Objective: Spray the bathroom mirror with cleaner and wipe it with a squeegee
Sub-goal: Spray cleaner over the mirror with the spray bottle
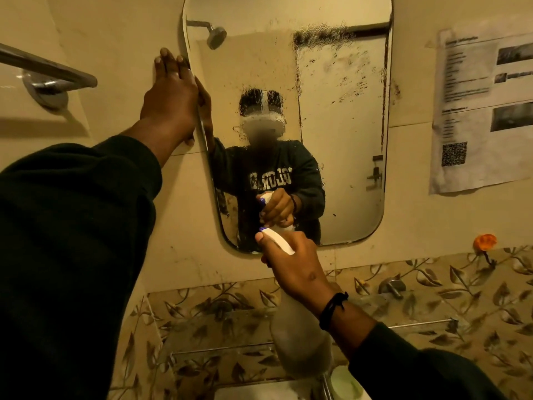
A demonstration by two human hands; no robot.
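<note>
A tall rounded mirror hangs on the beige wall, speckled with spray droplets and dark spots. My left hand lies flat against the wall at the mirror's left edge, fingers spread upward. My right hand grips a clear spray bottle by its neck, a finger over the trigger. Its white nozzle with a blue tip points at the mirror's lower edge. No squeegee is in view.
A chrome towel bar juts from the wall at the left. A printed paper sheet is taped to the right of the mirror. Below it are an orange hook, a glass shelf on leaf-patterned tiles, and a pale green container.
</note>
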